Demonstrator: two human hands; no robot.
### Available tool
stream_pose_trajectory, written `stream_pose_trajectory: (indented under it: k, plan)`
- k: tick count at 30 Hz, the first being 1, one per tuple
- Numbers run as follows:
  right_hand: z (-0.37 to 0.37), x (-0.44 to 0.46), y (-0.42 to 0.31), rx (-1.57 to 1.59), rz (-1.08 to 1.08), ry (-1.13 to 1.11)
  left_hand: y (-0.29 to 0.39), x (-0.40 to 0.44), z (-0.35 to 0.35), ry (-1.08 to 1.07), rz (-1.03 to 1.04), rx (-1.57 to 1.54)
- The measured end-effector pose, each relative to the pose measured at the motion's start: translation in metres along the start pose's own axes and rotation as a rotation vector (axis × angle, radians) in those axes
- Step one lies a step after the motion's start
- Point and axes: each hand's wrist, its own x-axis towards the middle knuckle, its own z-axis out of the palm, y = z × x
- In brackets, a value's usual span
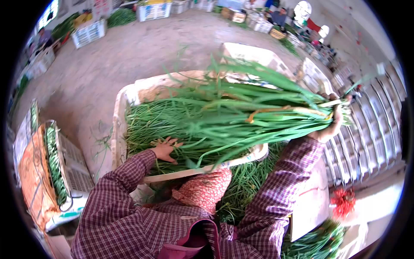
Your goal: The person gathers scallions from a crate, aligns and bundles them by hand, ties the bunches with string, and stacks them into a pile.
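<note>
Long green leafy stalks form a bunch (267,108) that stretches across the right part of a large white crate (118,125). My right hand (333,123) is closed round the pale root end of this bunch, to the right of the crate. More thin green stalks (151,114) fill the crate. My left hand (166,150) lies on them near the crate's front edge, palm down with its fingers spread.
Metal bars (371,125) run along the right side. Loose stalks (250,185) lie below the crate, near a red bundle of ties (343,202). A crate of greens (73,159) stands at left. People and more crates (89,34) are farther back.
</note>
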Motion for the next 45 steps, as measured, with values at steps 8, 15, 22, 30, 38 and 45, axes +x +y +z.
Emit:
stream_pose_trajectory:
  k: [8,15,22,30,38,45]
  plan:
    - [-0.093,-0.085,-0.043,0.22,0.025,0.187,0.071,-0.106,-0.196,-0.312,0.031,-0.114]
    - [-0.076,-0.122,-0.019,0.632,0.144,0.013,0.223,-0.036,-0.245,0.027,0.761,-0.962]
    - [-0.091,-0.154,0.002,0.689,0.255,0.13,0.277,0.007,-0.067,-0.48,0.307,-1.502]
    - [-0.106,-0.208,0.016,-0.057,0.993,0.642,0.269,-0.024,-0.016,-0.551,0.373,-1.757]
    - [-0.097,-0.322,0.004,-0.477,1.089,0.302,0.266,-0.019,-0.002,-0.632,0.385,-1.817]
    - [-0.094,-0.351,0.013,-1.611,0.75,-0.156,0.27,-0.015,0.006,-0.669,0.399,-1.823]
